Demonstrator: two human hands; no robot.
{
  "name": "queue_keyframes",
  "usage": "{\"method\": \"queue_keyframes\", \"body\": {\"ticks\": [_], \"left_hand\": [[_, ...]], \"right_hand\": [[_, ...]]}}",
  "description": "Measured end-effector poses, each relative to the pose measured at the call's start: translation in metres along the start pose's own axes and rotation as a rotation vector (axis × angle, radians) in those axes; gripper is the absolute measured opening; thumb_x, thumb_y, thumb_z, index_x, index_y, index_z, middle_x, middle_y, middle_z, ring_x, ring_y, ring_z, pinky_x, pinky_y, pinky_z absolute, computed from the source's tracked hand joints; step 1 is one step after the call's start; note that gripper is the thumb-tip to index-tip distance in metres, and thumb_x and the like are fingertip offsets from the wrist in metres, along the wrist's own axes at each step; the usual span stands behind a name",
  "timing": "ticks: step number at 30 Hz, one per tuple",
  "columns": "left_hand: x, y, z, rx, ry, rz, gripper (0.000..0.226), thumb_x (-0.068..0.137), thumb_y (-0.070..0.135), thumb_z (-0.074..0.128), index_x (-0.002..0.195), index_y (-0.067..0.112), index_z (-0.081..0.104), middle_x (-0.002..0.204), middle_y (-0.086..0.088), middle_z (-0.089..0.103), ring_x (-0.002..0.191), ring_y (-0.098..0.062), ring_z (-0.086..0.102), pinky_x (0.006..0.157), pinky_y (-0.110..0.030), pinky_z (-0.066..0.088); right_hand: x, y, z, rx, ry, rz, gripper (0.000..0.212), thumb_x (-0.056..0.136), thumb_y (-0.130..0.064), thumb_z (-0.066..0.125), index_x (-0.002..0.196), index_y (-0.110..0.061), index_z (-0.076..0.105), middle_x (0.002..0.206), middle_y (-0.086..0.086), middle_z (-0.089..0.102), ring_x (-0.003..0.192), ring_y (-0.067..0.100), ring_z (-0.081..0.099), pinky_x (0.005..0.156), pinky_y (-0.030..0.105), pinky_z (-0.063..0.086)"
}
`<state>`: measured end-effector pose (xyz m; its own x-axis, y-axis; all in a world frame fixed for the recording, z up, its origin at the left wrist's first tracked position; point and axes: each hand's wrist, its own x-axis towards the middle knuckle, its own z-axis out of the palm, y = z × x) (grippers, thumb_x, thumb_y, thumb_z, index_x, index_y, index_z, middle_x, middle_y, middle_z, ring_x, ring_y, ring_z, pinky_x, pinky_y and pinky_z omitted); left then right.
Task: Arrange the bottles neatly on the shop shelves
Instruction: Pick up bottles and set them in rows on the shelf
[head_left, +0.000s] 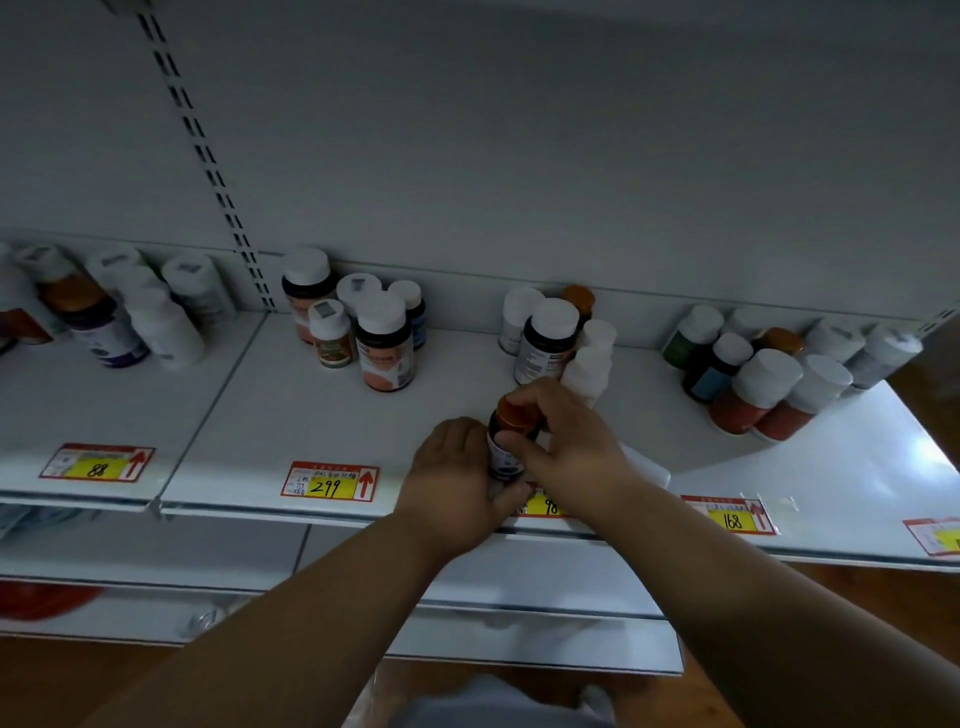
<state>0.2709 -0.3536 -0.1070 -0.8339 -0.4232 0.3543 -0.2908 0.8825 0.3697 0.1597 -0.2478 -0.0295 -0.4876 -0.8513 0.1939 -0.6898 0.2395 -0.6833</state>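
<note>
Two hands, left hand and right hand, wrap curled fingers around one orange-capped bottle above the shelf front edge; bare shelf lies left of them.

Dark bottle with an orange cap upright at the front edge of the white shelf, gripped by both hands, clusters of white-capped and orange-capped bottles standing further back along the shelf, some leaning, labels too blurred to read

bare forearms, no sleeves; hands ringless.
</note>
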Motion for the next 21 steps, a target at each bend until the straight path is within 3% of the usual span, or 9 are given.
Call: {"method": "queue_keyframes", "body": {"ticks": [2, 4, 6, 7, 9, 11, 16, 19, 21], "left_hand": [[0.000, 0.001, -0.002, 0.009, -0.025, -0.011, 0.060, 0.079, 0.058, 0.063, 0.100, 0.002, 0.063, 0.093, -0.011, 0.061, 0.089, -0.031, 0.057, 0.077, -0.037, 0.047], [-0.001, 0.002, -0.007, 0.025, -0.068, -0.032, 0.065, 0.076, 0.063, 0.058, 0.103, 0.003, 0.063, 0.098, -0.011, 0.061, 0.092, -0.031, 0.058, 0.079, -0.036, 0.049], [-0.005, 0.004, -0.012, 0.040, -0.079, -0.052, 0.066, 0.075, 0.064, 0.060, 0.105, 0.005, 0.062, 0.102, -0.011, 0.062, 0.095, -0.031, 0.058, 0.082, -0.037, 0.050], [-0.007, 0.008, -0.015, 0.044, -0.055, -0.068, 0.064, 0.073, 0.061, 0.067, 0.105, 0.005, 0.062, 0.101, -0.012, 0.062, 0.095, -0.031, 0.059, 0.082, -0.037, 0.050], [-0.013, 0.016, -0.022, 0.023, 0.043, -0.140, 0.058, 0.070, 0.050, 0.078, 0.101, 0.005, 0.062, 0.097, -0.011, 0.062, 0.090, -0.030, 0.059, 0.077, -0.037, 0.050], [-0.018, 0.025, -0.028, -0.040, 0.137, -0.208, 0.048, 0.072, 0.044, 0.078, 0.099, 0.009, 0.060, 0.095, -0.007, 0.059, 0.087, -0.025, 0.055, 0.075, -0.034, 0.047], [-0.021, 0.064, -0.033, -0.173, 0.037, -0.030, 0.028, 0.083, 0.047, 0.057, 0.097, 0.023, 0.055, 0.093, 0.007, 0.054, 0.088, -0.011, 0.047, 0.076, -0.026, 0.040], [-0.009, 0.095, -0.023, -0.198, -0.126, 0.020, 0.033, 0.087, 0.048, 0.054, 0.111, 0.025, 0.054, 0.105, 0.008, 0.054, 0.098, -0.011, 0.049, 0.083, -0.027, 0.043], [0.003, 0.114, -0.011, -0.209, -0.158, 0.018, 0.045, 0.088, 0.049, 0.056, 0.127, 0.025, 0.051, 0.121, 0.006, 0.054, 0.111, -0.013, 0.048, 0.094, -0.028, 0.042]], "right_hand": [[-0.003, 0.003, -0.001, 0.050, -0.004, 0.056, 0.025, 0.090, -0.029, 0.063, 0.113, -0.023, 0.054, 0.108, -0.006, 0.059, 0.100, 0.008, 0.054, 0.084, 0.025, 0.045], [-0.011, 0.010, -0.007, 0.083, 0.113, 0.102, 0.025, 0.095, -0.034, 0.053, 0.118, -0.025, 0.052, 0.116, -0.008, 0.059, 0.107, 0.011, 0.054, 0.088, 0.031, 0.044], [-0.021, 0.024, -0.018, -0.136, 0.248, 0.068, 0.026, 0.095, -0.035, 0.049, 0.117, -0.023, 0.055, 0.113, -0.007, 0.058, 0.105, 0.016, 0.053, 0.086, 0.031, 0.041], [-0.025, 0.032, -0.025, -0.324, 0.228, 0.062, 0.031, 0.093, -0.038, 0.047, 0.118, -0.022, 0.055, 0.114, -0.004, 0.059, 0.106, 0.020, 0.053, 0.085, 0.032, 0.039], [-0.029, 0.045, -0.034, -0.655, 0.002, 0.164, 0.042, 0.090, -0.047, 0.046, 0.127, -0.028, 0.049, 0.123, -0.001, 0.054, 0.114, 0.025, 0.047, 0.092, 0.037, 0.037], [-0.026, 0.049, -0.038, -0.743, -0.193, 0.315, 0.050, 0.089, -0.054, 0.047, 0.134, -0.033, 0.040, 0.126, 0.000, 0.050, 0.117, 0.025, 0.043, 0.096, 0.039, 0.035], [-0.021, 0.051, -0.055, -0.440, -0.163, 0.297, 0.038, 0.093, -0.041, 0.052, 0.129, -0.029, 0.047, 0.111, 0.004, 0.058, 0.100, 0.024, 0.056, 0.082, 0.031, 0.044], [-0.031, 0.063, -0.083, -0.114, -0.037, 0.342, 0.018, 0.096, -0.034, 0.053, 0.114, -0.033, 0.052, 0.099, -0.003, 0.060, 0.085, 0.013, 0.059, 0.068, 0.028, 0.047], [-0.039, 0.072, -0.105, 0.052, 0.018, 0.358, 0.012, 0.097, -0.031, 0.053, 0.109, -0.033, 0.052, 0.098, -0.010, 0.060, 0.088, 0.010, 0.060, 0.074, 0.030, 0.053]]}}
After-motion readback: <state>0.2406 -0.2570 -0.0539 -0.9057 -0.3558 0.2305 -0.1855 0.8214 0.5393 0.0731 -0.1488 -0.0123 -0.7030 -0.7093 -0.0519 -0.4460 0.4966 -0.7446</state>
